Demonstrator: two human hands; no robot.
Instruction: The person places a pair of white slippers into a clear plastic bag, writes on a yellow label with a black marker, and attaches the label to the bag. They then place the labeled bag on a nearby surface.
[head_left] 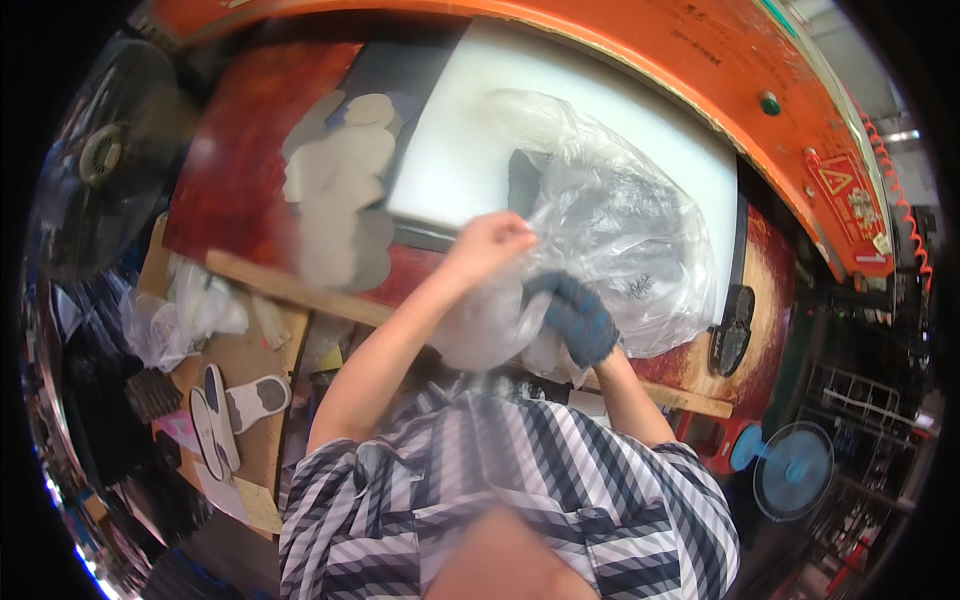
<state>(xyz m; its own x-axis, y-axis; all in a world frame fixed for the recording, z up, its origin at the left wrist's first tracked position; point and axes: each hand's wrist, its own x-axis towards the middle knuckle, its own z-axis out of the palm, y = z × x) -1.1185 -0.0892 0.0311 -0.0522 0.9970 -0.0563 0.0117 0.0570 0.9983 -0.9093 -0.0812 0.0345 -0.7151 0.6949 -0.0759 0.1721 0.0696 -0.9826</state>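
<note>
Hands gripped a crumpled clear plastic bag over the white cutting pad on the tabletop: bare left hand pinched its upper edge, dark-gloved right hand clutched its bunched lower part, seemingly spreading it open; beige cut-out pieces lay left of the pad.
</note>
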